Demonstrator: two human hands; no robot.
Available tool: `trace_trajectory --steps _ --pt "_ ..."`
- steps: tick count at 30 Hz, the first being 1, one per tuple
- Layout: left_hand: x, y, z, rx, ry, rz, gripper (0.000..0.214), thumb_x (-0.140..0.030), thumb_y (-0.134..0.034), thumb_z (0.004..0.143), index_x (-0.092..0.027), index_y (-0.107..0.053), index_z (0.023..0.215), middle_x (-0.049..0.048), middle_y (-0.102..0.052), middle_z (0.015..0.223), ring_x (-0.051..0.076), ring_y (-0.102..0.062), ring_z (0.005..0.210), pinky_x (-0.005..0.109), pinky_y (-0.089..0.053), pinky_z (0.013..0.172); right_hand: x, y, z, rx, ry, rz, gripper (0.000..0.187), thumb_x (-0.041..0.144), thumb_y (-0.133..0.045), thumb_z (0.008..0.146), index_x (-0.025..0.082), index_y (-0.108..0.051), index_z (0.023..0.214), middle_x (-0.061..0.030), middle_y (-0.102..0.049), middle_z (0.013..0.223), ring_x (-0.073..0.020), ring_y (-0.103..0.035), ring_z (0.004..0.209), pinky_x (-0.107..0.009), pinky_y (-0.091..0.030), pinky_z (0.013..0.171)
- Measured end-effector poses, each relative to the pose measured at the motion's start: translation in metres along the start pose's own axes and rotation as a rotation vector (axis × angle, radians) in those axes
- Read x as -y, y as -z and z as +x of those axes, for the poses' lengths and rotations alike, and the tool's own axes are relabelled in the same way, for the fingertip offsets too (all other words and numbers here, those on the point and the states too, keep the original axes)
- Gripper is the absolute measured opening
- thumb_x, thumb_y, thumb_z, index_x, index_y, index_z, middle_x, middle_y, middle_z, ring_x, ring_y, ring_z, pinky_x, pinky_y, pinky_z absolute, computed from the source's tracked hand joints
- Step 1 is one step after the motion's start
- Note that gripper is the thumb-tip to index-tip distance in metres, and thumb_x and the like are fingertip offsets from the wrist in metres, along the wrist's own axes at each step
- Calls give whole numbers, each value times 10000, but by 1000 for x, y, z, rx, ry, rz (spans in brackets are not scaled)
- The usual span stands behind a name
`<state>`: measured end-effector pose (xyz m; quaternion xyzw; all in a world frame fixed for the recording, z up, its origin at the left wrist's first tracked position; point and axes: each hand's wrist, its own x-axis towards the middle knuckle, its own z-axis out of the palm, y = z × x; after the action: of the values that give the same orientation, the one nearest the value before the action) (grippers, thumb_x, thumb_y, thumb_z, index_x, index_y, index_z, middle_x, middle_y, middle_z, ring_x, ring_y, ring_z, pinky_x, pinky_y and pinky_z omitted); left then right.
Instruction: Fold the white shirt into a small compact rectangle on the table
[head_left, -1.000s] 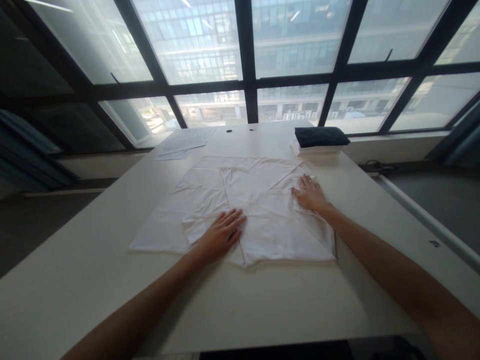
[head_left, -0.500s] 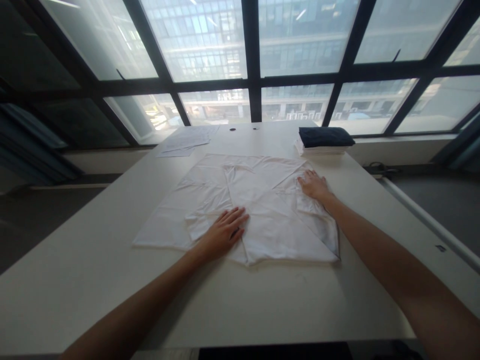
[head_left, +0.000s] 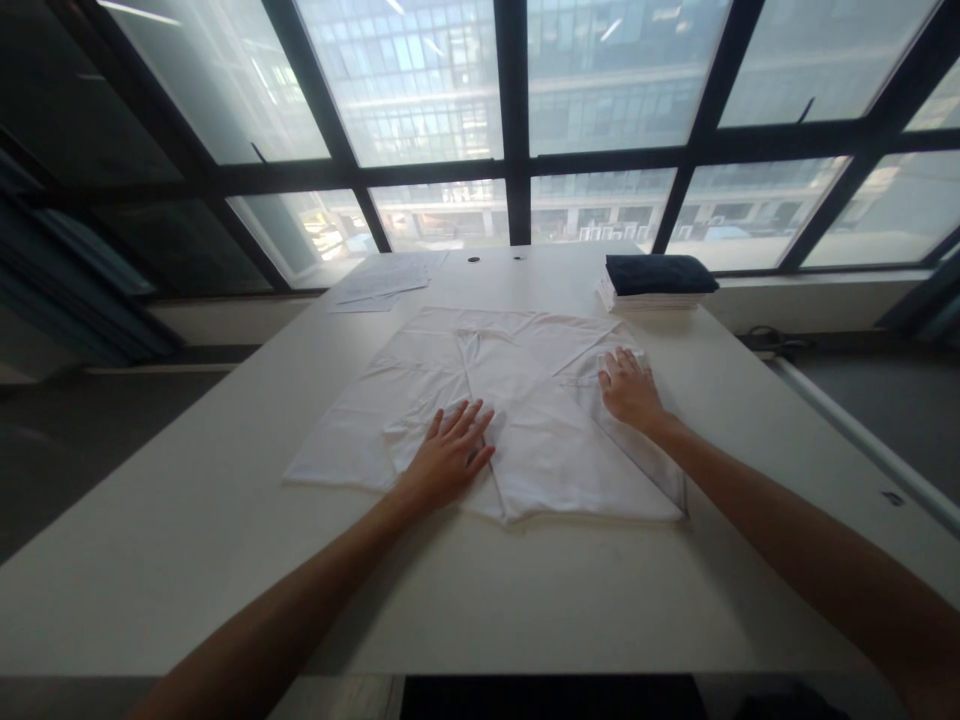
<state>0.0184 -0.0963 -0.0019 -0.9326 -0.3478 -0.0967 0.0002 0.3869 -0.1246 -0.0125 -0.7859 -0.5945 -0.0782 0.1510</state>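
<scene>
A white garment [head_left: 525,420] lies spread flat in the middle of a pale table [head_left: 187,560], with its right side folded in over the middle. My left hand [head_left: 450,455] rests flat on the cloth near its front edge, fingers apart and pointing away from me. My right hand [head_left: 628,388] lies flat on the folded right part, fingers spread. Neither hand holds anything.
A stack of folded clothes [head_left: 656,280], dark on top and white below, sits at the table's far right corner. Sheets of paper [head_left: 390,280] lie at the far left. Two small dark holes [head_left: 495,258] mark the far edge. Large windows stand behind the table.
My left hand has turned so its fingers point more away from me and has slid slightly forward. My right hand has stayed on the folded right part, shifting only slightly. The camera view drifted.
</scene>
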Motion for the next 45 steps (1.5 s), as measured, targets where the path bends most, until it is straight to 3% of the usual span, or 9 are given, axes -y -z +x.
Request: trace_trajectory --steps 3,7,15,20,24,29,38,45 --pt "12 0 -3 22 89 25 593 -501 -354 1063 -229 -352 1590 124 -319 1650 327 -244 1543 636 -212 1212 6 -8 -20 59 33 -24 625 391 -244 1033 57 -409 1534 -230 -364 1613 -346 -309 1507 -587 -278 1183" --pt "23 -4 -5 30 138 24 618 -544 -363 1049 -236 -372 1584 111 -278 1668 356 -173 1556 630 -192 1218 4 -17 -27 77 39 -56 633 418 -262 1032 67 -407 1540 -221 -382 1606 -325 -301 1514 -569 -235 1206" --pt "7 -8 -11 63 167 -22 645 -573 -369 1039 -258 -327 1601 111 -246 1680 375 -141 1556 630 -185 1218 -8 -14 -16 68 132 -100 639 402 -253 1031 29 -442 1514 -222 -395 1597 -325 -332 1500 -558 -251 1207" --pt "-10 1 -20 46 64 -20 650 -562 -376 1042 -239 -314 1603 134 -285 1665 361 -172 1555 631 -199 1214 -29 -14 -2 91 236 -97 621 379 -274 1025 39 -454 1513 -226 -389 1596 -331 -338 1497 -564 -279 1195" --pt "2 12 -17 16 68 -7 636 -543 -314 1062 -219 -292 1609 134 -311 1654 299 -207 1556 580 -176 1240 -37 -17 2 90 264 -101 614 381 -274 1032 47 -452 1515 -225 -390 1598 -328 -317 1508 -572 -275 1195" --pt "24 6 -14 110 118 -24 642 -549 -300 1063 -204 -304 1605 140 -275 1662 295 -203 1556 579 -185 1233 -36 -17 1 106 253 -83 624 386 -269 1036 32 -438 1522 -221 -377 1607 -330 -308 1512 -568 -263 1204" --pt "23 8 -14 139 137 -56 651 -561 -300 1058 -205 -312 1602 131 -254 1668 284 -178 1561 569 -171 1239 -39 -17 3 115 262 -75 590 387 -308 1037 86 -456 1522 -200 -398 1601 -318 -321 1506 -575 -279 1195" --pt "24 12 -13 124 131 -84 640 -528 -305 1061 -168 -337 1589 150 -305 1649 279 -215 1555 572 -206 1231 -38 -16 2 109 268 -89 591 379 -298 1041 54 -470 1504 -212 -404 1594 -324 -336 1498 -574 -288 1192"
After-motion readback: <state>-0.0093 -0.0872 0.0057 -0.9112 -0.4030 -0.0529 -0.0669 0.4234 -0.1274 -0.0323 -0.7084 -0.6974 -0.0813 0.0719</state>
